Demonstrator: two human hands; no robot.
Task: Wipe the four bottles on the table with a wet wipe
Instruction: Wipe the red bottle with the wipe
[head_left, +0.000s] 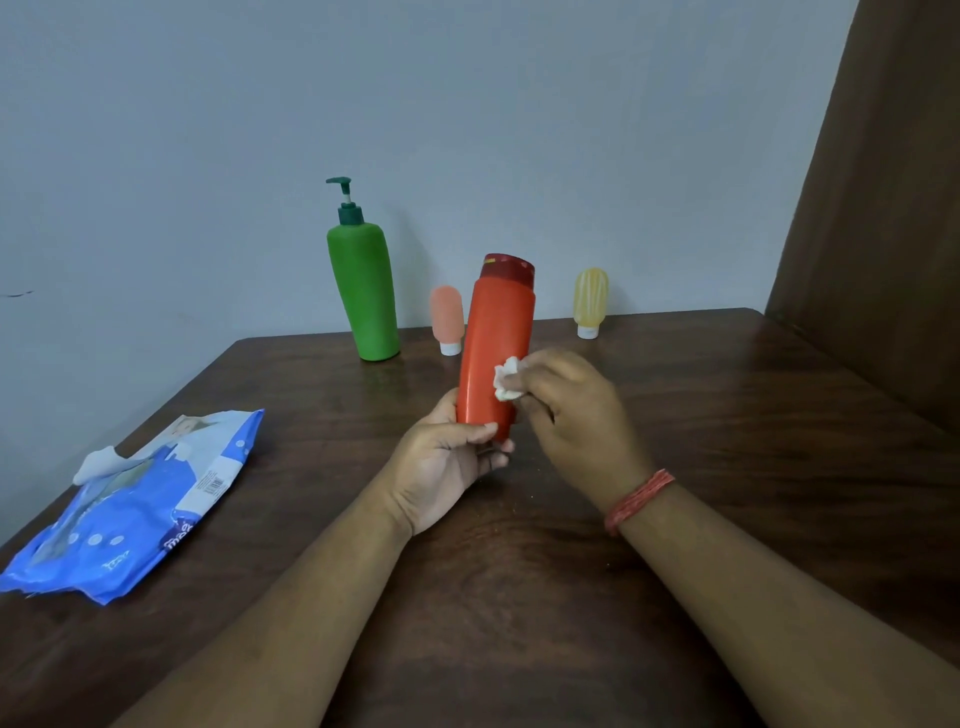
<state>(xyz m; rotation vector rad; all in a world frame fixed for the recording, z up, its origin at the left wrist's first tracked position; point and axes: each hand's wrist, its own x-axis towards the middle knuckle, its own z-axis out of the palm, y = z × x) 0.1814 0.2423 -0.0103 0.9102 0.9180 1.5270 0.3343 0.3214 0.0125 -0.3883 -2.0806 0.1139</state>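
Observation:
My left hand (447, 462) grips the lower end of an orange-red bottle (496, 343) with a dark red cap, held upright above the table. My right hand (569, 410) pinches a bunched white wet wipe (506, 379) and presses it against the bottle's right side. Behind stand a tall green pump bottle (366, 296), a small pink tube (447, 317) on its white cap, and a small yellow tube (590, 299) on its white cap.
A blue wet-wipe pack (140, 509) lies at the left edge of the dark wooden table (727, 441), one white wipe poking from its opening. A grey wall runs behind the table; a brown curtain (883, 208) hangs at the right.

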